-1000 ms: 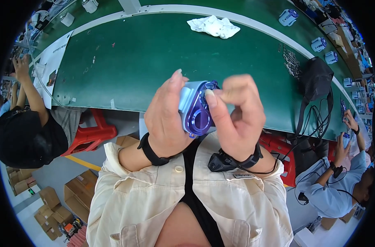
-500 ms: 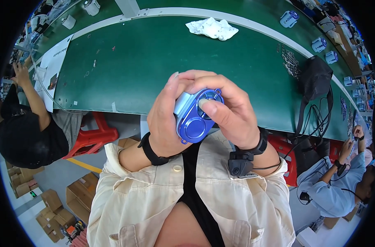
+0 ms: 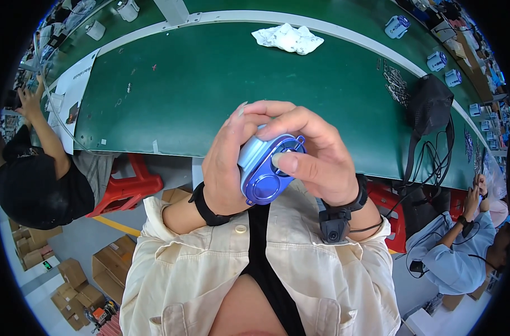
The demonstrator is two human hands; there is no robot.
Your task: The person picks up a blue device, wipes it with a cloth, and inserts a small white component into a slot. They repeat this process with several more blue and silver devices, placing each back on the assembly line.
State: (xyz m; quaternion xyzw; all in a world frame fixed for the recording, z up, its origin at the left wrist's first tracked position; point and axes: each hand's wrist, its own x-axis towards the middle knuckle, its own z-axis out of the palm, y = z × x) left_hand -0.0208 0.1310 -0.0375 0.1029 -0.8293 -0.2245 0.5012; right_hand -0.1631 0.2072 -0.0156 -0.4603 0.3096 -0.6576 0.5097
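Observation:
Between both hands, above the table's near edge, is a small light-blue device with a shiny dark-blue face plate (image 3: pixel 264 188). The plate has a round disc at its lower end, a round opening at its upper end and small loops at its ends. My left hand (image 3: pixel 224 162) wraps the device's left side and back, fingers closed around it. My right hand (image 3: pixel 328 162) grips the upper right side, its thumb pressed at the round opening. The thumb covers part of that opening, and the device's back is hidden by my fingers.
A crumpled white plastic bag (image 3: pixel 288 39) lies far on the green table (image 3: pixel 176 89). Small metal parts (image 3: pixel 395 84) and a black pouch (image 3: pixel 430 99) with cables lie to the right. Blue-and-white units (image 3: pixel 398 26) stand beyond the rail. People sit on both sides.
The device has come slightly nearer to me and tilted, showing more of its light-blue side. My right hand has shifted slightly right and nearer, its thumb still at the opening.

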